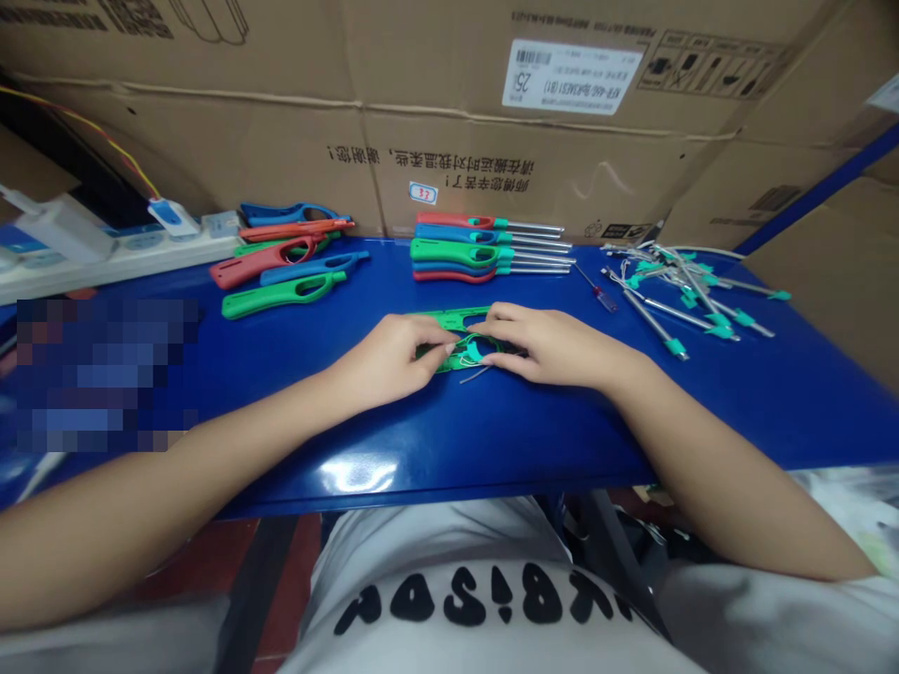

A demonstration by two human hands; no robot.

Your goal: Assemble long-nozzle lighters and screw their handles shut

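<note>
In the head view, both hands meet at the centre of the frame over an opened green lighter casing, which lies on the blue tabletop (562, 431). The upper casing half (449, 320) lies just beyond the lower casing half (450, 363). The left hand (397, 360) has thumb and forefinger pinched together on the lower half. The right hand (544, 344) curves over the right end, thumb and fingertips around a teal fitting (473, 352) with thin wires; whether it grips this cannot be told. A thin grey rod (473, 375) pokes out below.

At upper left lie loose coloured lighter handles (281, 296), beside a white power strip (133, 266). At upper centre sits a stack of lighters (449, 251) with metal tubes, a small screwdriver (605, 300) just right of it. Metal tubes with teal fittings (678, 312) are heaped at upper right. A cardboard box (281, 140) stands behind everything.
</note>
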